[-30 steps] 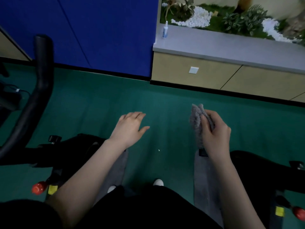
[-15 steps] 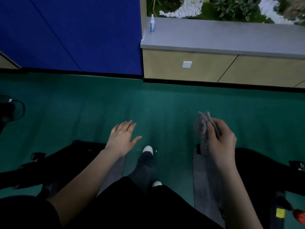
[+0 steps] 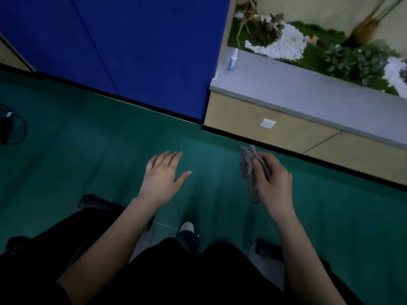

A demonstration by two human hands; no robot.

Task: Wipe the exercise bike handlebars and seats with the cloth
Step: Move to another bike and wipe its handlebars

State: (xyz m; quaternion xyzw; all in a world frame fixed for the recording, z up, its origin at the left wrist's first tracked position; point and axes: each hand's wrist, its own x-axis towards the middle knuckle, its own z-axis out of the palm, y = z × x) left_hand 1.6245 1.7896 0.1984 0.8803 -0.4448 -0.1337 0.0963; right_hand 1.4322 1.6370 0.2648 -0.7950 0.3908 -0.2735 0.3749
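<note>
Green matte gym floor (image 3: 88,150) across most of the view, bounded at the far side by a deep blue wall panel (image 3: 132,40) with a black skirting strip, then a tan cabinet topped by a grey ledge (image 3: 308,89).

At the far left edge: a loop of black cable (image 3: 15,130) on the floor; could catch a foot on a step that way.

Near the lower left corner: dark bike frame parts (image 3: 92,202), only partly seen; handlebars and seats out of view, so nothing within wiping reach yet.

Left hand (image 3: 163,175) empty, fingers spread flat, palm down, over bare floor.

White-toed shoe (image 3: 187,227) between the two forearms, mid-stride by the look of it.

Right hand (image 3: 273,183) closed around a bunched grey knitted cloth (image 3: 248,170), thumb pinning it, one end hanging loose below the fist; could slip out or snag on a bike part.

Another dark bike piece (image 3: 268,249) just beside the right forearm, a likely shin or toe hazard.

On the ledge's left corner: a small white spray bottle (image 3: 233,60), upright, well apart from both hands.

Widest open room: floor ahead, between hands and skirting.
</note>
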